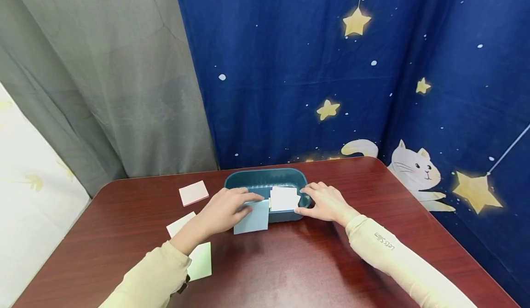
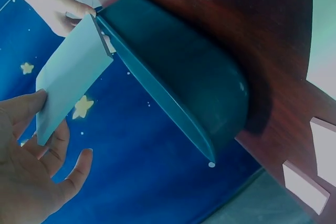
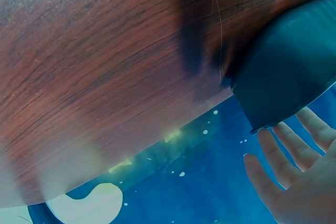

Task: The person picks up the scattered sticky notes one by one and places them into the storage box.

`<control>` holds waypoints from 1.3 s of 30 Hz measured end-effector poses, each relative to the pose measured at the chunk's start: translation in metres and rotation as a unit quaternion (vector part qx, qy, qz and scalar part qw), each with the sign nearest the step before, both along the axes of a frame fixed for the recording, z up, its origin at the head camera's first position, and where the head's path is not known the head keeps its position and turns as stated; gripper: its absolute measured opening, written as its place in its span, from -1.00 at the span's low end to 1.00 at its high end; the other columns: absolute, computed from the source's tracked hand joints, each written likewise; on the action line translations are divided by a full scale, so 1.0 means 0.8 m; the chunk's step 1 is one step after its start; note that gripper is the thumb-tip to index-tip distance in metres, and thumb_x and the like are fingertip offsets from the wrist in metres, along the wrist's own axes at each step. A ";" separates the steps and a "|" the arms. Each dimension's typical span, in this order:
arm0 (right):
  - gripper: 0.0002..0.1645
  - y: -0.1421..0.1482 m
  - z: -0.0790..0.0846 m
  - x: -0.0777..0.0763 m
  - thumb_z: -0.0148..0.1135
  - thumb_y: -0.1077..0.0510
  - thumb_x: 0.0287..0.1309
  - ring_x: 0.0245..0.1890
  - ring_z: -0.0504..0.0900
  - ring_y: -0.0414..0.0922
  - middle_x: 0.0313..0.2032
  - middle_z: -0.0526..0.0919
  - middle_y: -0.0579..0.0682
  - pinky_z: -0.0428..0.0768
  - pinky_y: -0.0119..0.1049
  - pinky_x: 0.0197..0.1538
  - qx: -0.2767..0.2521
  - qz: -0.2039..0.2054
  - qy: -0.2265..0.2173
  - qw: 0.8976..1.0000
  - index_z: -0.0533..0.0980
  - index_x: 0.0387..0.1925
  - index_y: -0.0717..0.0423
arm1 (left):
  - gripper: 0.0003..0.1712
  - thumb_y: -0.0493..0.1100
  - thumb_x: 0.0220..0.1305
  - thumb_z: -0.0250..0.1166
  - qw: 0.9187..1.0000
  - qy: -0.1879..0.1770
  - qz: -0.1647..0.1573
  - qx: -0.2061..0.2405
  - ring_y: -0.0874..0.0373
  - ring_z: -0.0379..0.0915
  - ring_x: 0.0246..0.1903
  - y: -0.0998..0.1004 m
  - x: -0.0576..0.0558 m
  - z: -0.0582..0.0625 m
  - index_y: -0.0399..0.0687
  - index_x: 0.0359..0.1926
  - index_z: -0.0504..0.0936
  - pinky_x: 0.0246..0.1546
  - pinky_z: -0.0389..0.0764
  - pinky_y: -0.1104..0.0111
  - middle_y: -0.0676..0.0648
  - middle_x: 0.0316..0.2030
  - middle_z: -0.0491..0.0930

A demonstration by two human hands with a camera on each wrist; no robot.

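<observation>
A teal plastic bin stands near the back of the table. My left hand pinches a light blue sticky note pad between thumb and fingers, over the bin's front left rim. The left wrist view shows this pad as a thin block with a dark edge. White note pads lie stacked in the right half of the bin. At the bin's right end is my right hand, its fingers spread and fingertips at the rim, as the right wrist view also shows.
On the left of the table lie a pale pink pad, a whitish pad partly behind my left forearm, and a pale green pad. A blue star-patterned curtain hangs right behind the table's back edge.
</observation>
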State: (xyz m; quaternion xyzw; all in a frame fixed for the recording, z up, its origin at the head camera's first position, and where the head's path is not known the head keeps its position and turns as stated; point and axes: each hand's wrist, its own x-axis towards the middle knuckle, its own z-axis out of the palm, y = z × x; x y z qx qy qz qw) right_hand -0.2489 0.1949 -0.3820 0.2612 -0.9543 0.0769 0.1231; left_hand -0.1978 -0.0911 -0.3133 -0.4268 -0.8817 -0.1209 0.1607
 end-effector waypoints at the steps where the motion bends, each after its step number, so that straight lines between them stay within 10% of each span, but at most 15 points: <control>1: -0.22 0.000 -0.001 0.000 0.10 -0.44 -0.17 -0.13 0.41 -0.06 -0.11 0.50 -0.03 0.41 -0.09 -0.17 0.000 0.000 0.001 1.000 0.50 -0.06 0.02 | -0.67 -0.29 0.05 0.22 1.000 -0.001 0.003 0.000 0.31 0.18 -0.66 0.001 -0.001 0.001 0.02 -0.10 0.60 -0.62 0.26 0.49 0.11 -0.49 0.44; 18: -0.22 -0.001 0.001 0.001 0.08 -0.44 -0.17 -0.12 0.41 -0.06 -0.11 0.50 -0.03 0.41 -0.08 -0.15 0.000 0.000 0.001 1.000 0.50 -0.05 0.01 | -0.64 -0.29 0.09 0.20 0.998 -0.017 0.060 0.002 0.25 0.27 -0.55 0.010 -0.036 0.012 0.10 -0.07 0.59 -0.59 0.28 0.45 0.03 -0.35 0.52; 39: -0.25 -0.001 -0.002 0.000 0.11 -0.43 -0.18 -0.14 0.42 -0.07 -0.12 0.51 -0.04 0.43 -0.12 -0.17 0.002 -0.003 0.011 1.000 0.52 -0.08 -0.01 | -0.66 -0.27 0.15 0.14 0.984 -0.105 0.144 -0.003 0.12 0.43 -0.24 0.010 -0.084 -0.031 0.09 -0.04 0.57 -0.34 0.44 0.27 -0.04 -0.16 0.52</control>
